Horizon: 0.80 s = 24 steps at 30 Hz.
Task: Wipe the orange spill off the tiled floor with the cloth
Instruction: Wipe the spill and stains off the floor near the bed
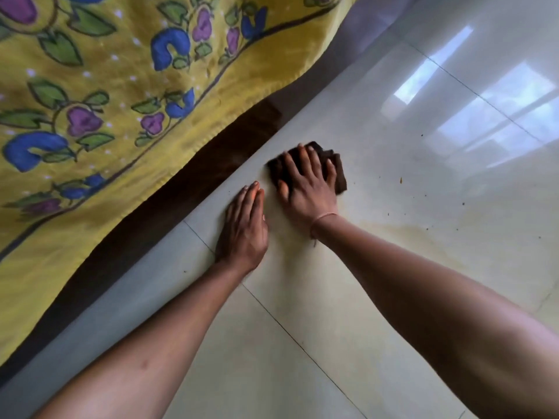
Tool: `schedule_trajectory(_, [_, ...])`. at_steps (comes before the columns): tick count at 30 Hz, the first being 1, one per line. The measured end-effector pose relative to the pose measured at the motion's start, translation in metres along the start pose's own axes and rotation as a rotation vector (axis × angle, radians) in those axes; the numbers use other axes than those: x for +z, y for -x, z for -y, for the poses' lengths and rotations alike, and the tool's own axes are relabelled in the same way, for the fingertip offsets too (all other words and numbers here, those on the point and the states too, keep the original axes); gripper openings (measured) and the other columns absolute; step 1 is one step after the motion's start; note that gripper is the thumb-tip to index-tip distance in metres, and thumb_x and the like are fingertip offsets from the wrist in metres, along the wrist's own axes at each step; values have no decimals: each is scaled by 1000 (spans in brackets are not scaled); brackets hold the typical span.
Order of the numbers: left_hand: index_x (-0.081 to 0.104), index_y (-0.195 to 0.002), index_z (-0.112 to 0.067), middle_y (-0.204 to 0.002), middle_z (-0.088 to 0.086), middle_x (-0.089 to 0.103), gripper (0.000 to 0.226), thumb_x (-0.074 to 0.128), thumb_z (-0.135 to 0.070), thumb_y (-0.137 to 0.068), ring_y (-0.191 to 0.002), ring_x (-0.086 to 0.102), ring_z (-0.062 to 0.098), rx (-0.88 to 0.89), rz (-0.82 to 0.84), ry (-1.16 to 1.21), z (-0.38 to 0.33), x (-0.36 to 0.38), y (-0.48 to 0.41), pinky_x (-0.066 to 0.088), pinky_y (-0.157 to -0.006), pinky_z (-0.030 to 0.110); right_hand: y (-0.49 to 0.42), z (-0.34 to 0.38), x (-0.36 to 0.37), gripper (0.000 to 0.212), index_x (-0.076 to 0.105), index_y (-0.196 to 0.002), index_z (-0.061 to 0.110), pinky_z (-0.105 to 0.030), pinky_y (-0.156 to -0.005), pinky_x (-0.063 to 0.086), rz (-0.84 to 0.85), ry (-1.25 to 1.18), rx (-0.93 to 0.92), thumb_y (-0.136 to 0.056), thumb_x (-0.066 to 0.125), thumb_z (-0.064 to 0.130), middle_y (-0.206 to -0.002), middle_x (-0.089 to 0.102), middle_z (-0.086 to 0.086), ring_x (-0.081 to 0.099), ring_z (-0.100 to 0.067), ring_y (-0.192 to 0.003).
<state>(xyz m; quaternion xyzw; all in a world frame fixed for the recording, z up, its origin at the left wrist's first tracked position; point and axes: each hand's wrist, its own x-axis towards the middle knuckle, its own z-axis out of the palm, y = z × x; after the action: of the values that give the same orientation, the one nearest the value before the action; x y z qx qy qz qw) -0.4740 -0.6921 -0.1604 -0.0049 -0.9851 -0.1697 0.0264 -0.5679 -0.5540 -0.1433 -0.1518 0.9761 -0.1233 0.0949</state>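
Note:
A dark brown folded cloth (338,170) lies on the pale tiled floor (302,313) at the centre. My right hand (307,189) presses flat on the cloth with its fingers spread, covering most of it. Just to its left, my left hand (245,228) rests palm down on the bare tile, fingers together, holding nothing. A faint orange-yellow smear (423,237) spreads over the tile to the right of my right wrist. Small dark specks and one orange fleck (401,180) dot the tile beyond it.
A yellow bedsheet with blue and purple flowers (106,101) hangs over a dark wooden bed edge (211,173) along the left. Window light reflects off the glossy tiles (484,95) at the upper right.

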Motion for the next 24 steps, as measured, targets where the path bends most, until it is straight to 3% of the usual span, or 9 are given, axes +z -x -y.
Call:
schedule_trajectory(6, [45,-138,3,-146,18,42,48,35,-16,-94,-136,38,33,-9,15,22,-3,-4,0,34,-109,44,43,-45,-6,65,35,-149,28,-44,-115,6,76,93,-337,-90,24,54,-158,26,-5,19,-22,-147])
schedule_trajectory(11, [44,-138,3,-147,18,42,48,35,-16,-94,-137,37,33,-1,14,14,-2,-1,-1,33,-109,45,0,-47,-15,63,27,-151,27,-47,-116,0,-16,10,31,-92,33,47,-161,15,-6,6,-22,-148])
schedule_trajectory(16, [44,-138,2,-146,18,42,50,34,-18,-92,-136,37,32,-20,44,26,-4,-5,-1,33,-109,45,102,-63,-1,61,45,-144,23,-47,-114,15,27,26,-249,-89,37,48,-154,34,-9,28,-26,-144])
schedule_trajectory(17, [44,-137,2,-145,18,42,51,34,-19,-92,-136,37,32,-28,48,32,-3,-5,-2,33,-110,45,101,-81,-5,62,43,-145,24,-45,-114,12,26,26,-237,-88,35,49,-155,33,-9,26,-26,-144])
schedule_trajectory(21, [44,-137,2,-146,18,41,56,34,-26,-90,-135,36,33,-37,54,46,-10,-5,-5,30,-111,46,44,-124,-24,67,29,-150,27,-47,-117,3,-53,14,170,-87,28,50,-160,19,-6,10,-21,-148])
schedule_trajectory(24, [41,-140,-1,-150,15,38,58,35,-30,-90,-138,32,30,63,109,13,-35,-2,-13,27,-110,46,75,-114,-18,67,32,-149,24,-49,-116,5,-79,10,127,-88,29,49,-159,22,-8,13,-22,-148])
